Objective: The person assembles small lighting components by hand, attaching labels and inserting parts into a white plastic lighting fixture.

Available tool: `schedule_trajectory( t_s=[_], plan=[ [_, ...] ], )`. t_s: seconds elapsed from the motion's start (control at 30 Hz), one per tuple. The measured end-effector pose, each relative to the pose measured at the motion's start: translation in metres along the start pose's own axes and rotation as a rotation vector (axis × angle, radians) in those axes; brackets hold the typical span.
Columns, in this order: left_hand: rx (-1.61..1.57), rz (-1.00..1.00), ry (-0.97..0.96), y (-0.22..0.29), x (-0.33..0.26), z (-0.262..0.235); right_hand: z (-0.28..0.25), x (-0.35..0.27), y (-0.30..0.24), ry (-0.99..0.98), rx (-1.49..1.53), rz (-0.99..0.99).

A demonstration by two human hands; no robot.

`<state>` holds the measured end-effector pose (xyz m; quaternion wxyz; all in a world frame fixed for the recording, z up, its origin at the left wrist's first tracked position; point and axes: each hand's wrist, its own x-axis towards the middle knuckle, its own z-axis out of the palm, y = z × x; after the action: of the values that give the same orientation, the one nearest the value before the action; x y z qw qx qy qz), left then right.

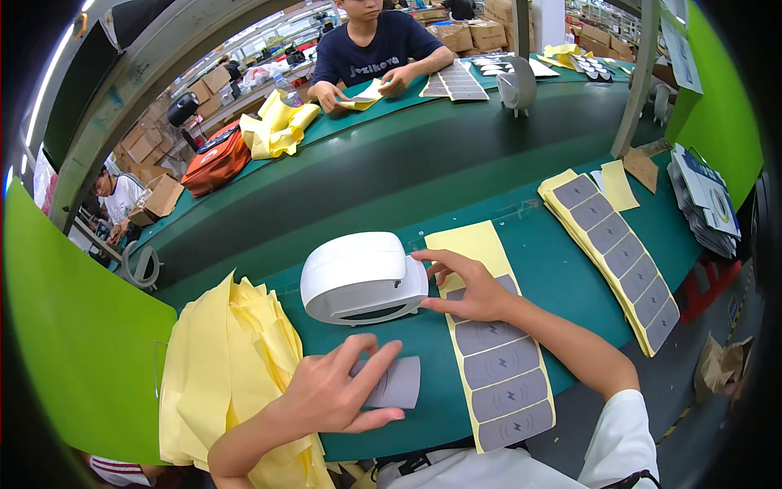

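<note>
A white, rounded plastic device (354,273) with an arched body and an oval base stands on the green work table. My right hand (472,289) grips its right side, thumb below and fingers above. In front of the device, my left hand (338,387) holds a slightly curled grey sticker (401,383) at its fingers; part of the sticker is hidden behind them. Under my right wrist lies a yellow backing sheet (468,243) carrying a column of grey stickers (498,359) with lightning-bolt marks. Its upper end is bare.
Crumpled yellow backing paper (228,359) is heaped at the left. A stack of sticker sheets (611,236) lies at the right, near piled printed cards (709,204). Beyond the table runs a dark green conveyor belt (391,155). A co-worker (371,61) across it handles a yellow sheet.
</note>
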<state>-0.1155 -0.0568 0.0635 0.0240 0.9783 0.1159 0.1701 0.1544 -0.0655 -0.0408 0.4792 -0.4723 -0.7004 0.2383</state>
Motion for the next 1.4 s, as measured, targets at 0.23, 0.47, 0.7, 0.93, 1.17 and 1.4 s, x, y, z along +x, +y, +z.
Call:
schedule_trajectory(
  t_s=[0.23,0.47,0.7,0.93,1.17,1.4],
  plan=[
    [-0.042,0.060,0.059,-0.008,0.015,0.026,0.000,0.001,0.000,-0.010,0.039,0.015],
    [0.061,-0.021,0.164,-0.016,0.035,0.042,0.000,0.000,0.004,-0.009,0.074,0.011],
    [0.257,-0.146,0.132,-0.031,0.041,0.057,0.000,0.000,0.005,-0.016,0.075,0.016],
    [0.297,-0.163,0.156,-0.039,0.048,0.063,-0.001,0.000,0.003,-0.026,0.070,0.038],
    [0.261,-0.181,0.133,-0.041,0.049,0.063,-0.001,0.000,0.003,-0.029,0.085,0.046],
    [0.244,-0.164,0.140,-0.043,0.048,0.064,-0.001,0.000,0.005,-0.022,0.082,0.031]
  ],
)
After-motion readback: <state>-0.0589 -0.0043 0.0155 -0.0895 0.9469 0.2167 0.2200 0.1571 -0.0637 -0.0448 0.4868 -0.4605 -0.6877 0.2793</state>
